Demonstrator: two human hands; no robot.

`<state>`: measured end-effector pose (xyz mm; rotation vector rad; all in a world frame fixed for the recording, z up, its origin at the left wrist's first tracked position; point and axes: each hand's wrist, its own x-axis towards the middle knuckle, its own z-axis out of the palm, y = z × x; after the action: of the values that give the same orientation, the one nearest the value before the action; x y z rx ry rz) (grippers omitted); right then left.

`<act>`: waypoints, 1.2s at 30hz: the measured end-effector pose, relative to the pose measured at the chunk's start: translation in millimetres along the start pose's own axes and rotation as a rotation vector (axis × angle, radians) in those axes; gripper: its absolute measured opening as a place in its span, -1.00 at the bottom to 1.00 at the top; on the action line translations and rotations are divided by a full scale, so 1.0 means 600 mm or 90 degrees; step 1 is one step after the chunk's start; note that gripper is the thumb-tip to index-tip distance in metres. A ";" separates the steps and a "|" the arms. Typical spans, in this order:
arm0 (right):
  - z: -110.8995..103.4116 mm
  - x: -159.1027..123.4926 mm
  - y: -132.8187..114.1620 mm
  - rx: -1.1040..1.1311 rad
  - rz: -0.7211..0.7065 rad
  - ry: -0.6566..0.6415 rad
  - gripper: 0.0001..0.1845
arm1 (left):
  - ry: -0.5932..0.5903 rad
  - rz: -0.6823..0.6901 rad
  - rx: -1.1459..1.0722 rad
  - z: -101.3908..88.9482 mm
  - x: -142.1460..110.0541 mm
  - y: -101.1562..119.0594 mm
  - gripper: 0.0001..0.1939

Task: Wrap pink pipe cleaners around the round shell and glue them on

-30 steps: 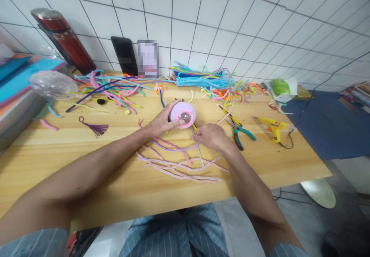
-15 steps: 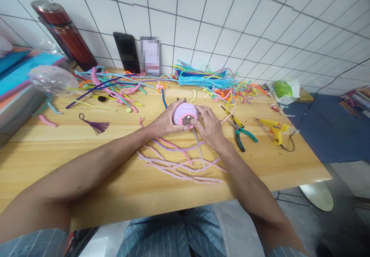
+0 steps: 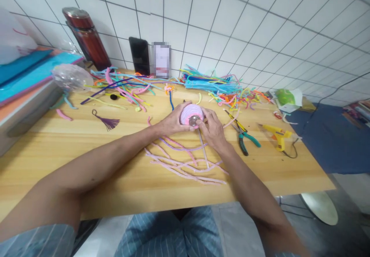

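Observation:
Between my hands is a round ball wrapped in lilac pipe cleaner (image 3: 191, 109), with a pink ring around a bare clear patch on the side facing me. My left hand (image 3: 175, 122) is closed around its left side. From the right, my right hand (image 3: 213, 129) grips it too, the thumb lying by the clear patch and the fingers on the far side. Several loose pink and lilac pipe cleaners (image 3: 179, 167) lie on the table in front of the ball. A thin pale stick or strip (image 3: 204, 151) runs toward me from beneath my right hand.
Green-handled pliers (image 3: 243, 143), a yellow cutter (image 3: 237, 122) and a yellow glue gun (image 3: 279, 135) lie to the right. A purple tassel (image 3: 107, 122) is at left. Pipe cleaner bundles (image 3: 212, 82), two phones (image 3: 140, 56) and a red thermos (image 3: 88, 39) line the wall.
My right hand has come up from the table beside the ball and closed on the ball's right side. My left hand has kept its hold. The whole view has shifted slightly.

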<state>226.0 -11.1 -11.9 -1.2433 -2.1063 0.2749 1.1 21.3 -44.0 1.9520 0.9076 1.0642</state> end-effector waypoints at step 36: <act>-0.002 -0.005 0.011 0.000 0.003 0.125 -0.35 | 0.071 -0.053 -0.135 -0.003 -0.003 -0.010 -0.20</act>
<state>232.2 -10.1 -15.6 -1.2232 -1.9359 0.1485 -2.5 23.2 -49.2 1.6814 0.8900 1.1795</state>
